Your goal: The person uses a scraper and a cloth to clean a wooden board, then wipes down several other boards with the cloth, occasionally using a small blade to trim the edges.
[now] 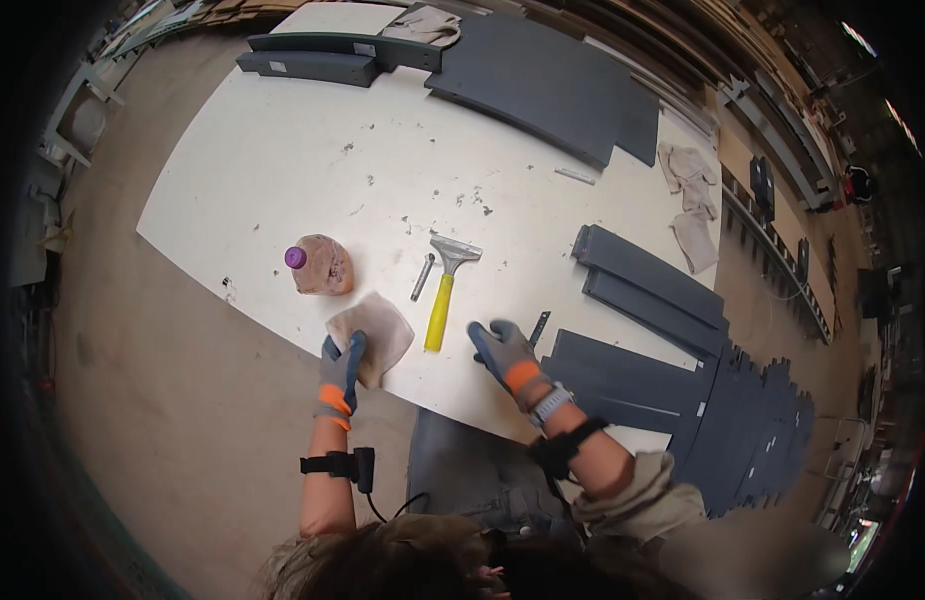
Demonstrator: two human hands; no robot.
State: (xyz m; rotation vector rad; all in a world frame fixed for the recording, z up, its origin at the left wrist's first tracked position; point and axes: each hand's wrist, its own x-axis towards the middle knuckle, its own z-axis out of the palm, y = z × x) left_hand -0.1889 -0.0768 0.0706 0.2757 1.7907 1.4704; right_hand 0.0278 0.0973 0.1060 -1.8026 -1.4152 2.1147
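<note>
My left hand (343, 372), in a grey and orange work glove, grips a pale pinkish cloth (378, 335) at the near edge of the white table (282, 150). My right hand (499, 350), gloved alike, is over the table with its fingers slightly bent and apart, holding nothing. Between the hands lies a scraper with a yellow handle (438, 312) and a wide metal head. Beside it rests a small grey metal tool (422, 277) whose kind I cannot make out. A plastic bottle with a purple cap (324, 266) stands just beyond the cloth.
Dark grey panels lie at the back (532, 80) and to the right (622, 375). Narrow dark boards (312, 66) sit at the far left. Crumpled cloths (690, 190) lie along the right edge. A small black strip (539, 328) is near my right hand. Dark flecks dot the tabletop.
</note>
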